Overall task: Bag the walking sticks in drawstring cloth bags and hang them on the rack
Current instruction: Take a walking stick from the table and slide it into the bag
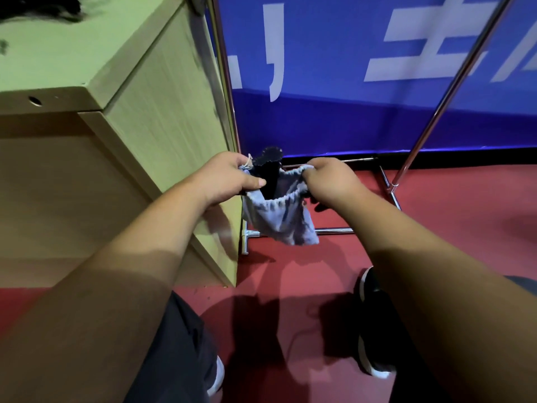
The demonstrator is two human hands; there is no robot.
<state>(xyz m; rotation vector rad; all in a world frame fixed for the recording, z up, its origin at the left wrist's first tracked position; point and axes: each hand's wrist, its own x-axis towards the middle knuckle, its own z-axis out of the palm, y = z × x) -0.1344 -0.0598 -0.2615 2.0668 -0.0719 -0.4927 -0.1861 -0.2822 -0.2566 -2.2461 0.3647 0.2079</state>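
A pale blue drawstring cloth bag [279,219] hangs in the air between my hands, above the red floor. My left hand [226,178] grips the left side of its gathered mouth, with a bit of cord showing above the fingers. My right hand [331,181] pinches the right side of the rim. A black folded walking stick [268,167] stands in the open mouth, its top end poking out above the rim. The chrome rack [436,112] rises behind, its poles slanting up and its base bars lying on the floor.
A light wooden cabinet [139,112] stands close on the left, dark items on its top. A blue banner [363,68] with white characters closes off the back. My two dark shoes and legs are on the red floor [290,274] below.
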